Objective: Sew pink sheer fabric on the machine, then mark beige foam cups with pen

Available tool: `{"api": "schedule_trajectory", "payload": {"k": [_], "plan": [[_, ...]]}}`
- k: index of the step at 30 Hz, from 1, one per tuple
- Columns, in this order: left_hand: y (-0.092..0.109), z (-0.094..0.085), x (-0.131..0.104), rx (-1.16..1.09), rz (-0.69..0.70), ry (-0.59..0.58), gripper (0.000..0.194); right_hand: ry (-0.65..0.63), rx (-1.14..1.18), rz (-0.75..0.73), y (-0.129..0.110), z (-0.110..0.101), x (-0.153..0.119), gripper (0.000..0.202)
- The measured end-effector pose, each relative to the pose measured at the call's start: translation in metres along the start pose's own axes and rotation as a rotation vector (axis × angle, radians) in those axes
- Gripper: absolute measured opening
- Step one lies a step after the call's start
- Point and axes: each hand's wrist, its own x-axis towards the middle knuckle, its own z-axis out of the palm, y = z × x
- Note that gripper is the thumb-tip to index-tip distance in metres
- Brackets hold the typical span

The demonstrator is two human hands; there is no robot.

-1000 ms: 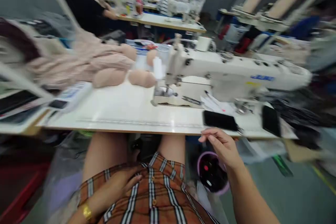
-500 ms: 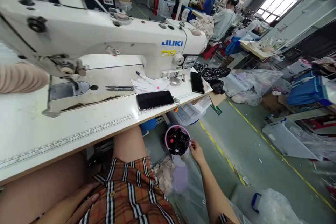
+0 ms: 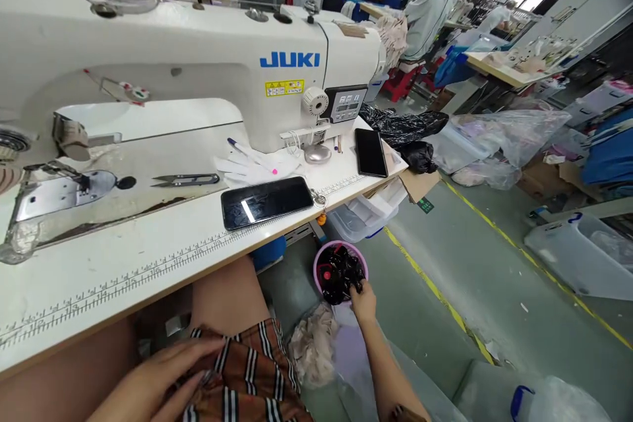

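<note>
My right hand [image 3: 364, 302] reaches down beside the table to a pink basket [image 3: 317, 265] on the floor. Its fingers are curled at the near right rim, among shiny black things [image 3: 340, 270] with some red bits. What lies between the fingertips is hidden. On my lap, my left hand [image 3: 168, 372] rests with fingers stretched out over the brown plaid cloth [image 3: 247, 369] of my clothing. Beige crumpled fabric [image 3: 314, 346] lies just in front of the basket, next to a lilac piece [image 3: 349, 349].
A white JUKI sewing machine [image 3: 198, 46] fills the table [image 3: 109, 264]. Thread snips [image 3: 188, 179], a pen [image 3: 250, 155] and two phones [image 3: 267, 202] [image 3: 370, 151] lie on it. Plastic bins [image 3: 359, 217] sit under its right end. Several people work further back.
My right hand has moved from the basket's outer rim in over the black things. My left hand has shifted forward on my lap. The view has turned right and come closer to the machine.
</note>
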Motion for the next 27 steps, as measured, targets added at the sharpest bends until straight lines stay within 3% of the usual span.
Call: {"api": "schedule_trajectory", "payload": {"k": [1,2,6,7,8,10,12,14,18,19,22,25,27], "plan": [[0.021,0.006,0.012,0.038,0.075,-0.154,0.038,0.012,0.087,-0.035,-0.005,-0.006,-0.015,0.026],[0.042,0.013,0.024,0.06,0.132,-0.237,0.044,0.015,0.177,-0.075,-0.012,-0.011,-0.033,0.028],[0.109,0.056,0.076,-0.001,0.305,-0.357,0.109,-0.056,0.532,-0.231,-0.044,-0.025,-0.111,0.042],[0.117,0.068,0.087,-0.072,0.31,-0.366,0.11,-0.073,0.6,-0.25,-0.052,-0.028,-0.126,0.042],[0.122,0.078,0.097,-0.2,0.282,-0.404,0.092,-0.084,0.658,-0.262,-0.059,-0.031,-0.138,0.04],[0.122,0.094,0.11,-0.371,0.156,-0.506,0.038,-0.078,0.74,-0.274,-0.072,-0.036,-0.152,0.032],[0.115,0.102,0.112,-0.463,0.049,-0.495,0.014,-0.053,0.774,-0.288,-0.081,-0.038,-0.157,0.026],[0.107,0.105,0.106,-0.551,-0.043,-0.41,0.021,-0.076,0.774,-0.324,-0.09,-0.033,-0.162,0.03],[0.097,0.098,0.09,-0.734,-0.19,-0.262,0.05,-0.322,0.628,-0.404,-0.109,-0.001,-0.179,0.079],[0.097,0.095,0.088,-0.759,-0.21,-0.242,0.055,-0.35,0.584,-0.387,-0.112,0.009,-0.182,0.073],[0.093,0.084,0.085,-0.715,-0.176,-0.29,0.066,-0.347,0.511,-0.296,-0.111,0.036,-0.174,0.024],[0.08,0.072,0.086,-0.494,-0.089,-0.379,0.074,-0.308,0.415,-0.239,-0.089,0.046,-0.136,0.021],[0.064,0.062,0.085,-0.365,-0.077,-0.376,0.067,-0.222,0.319,-0.188,-0.066,0.042,-0.098,0.023]]}}
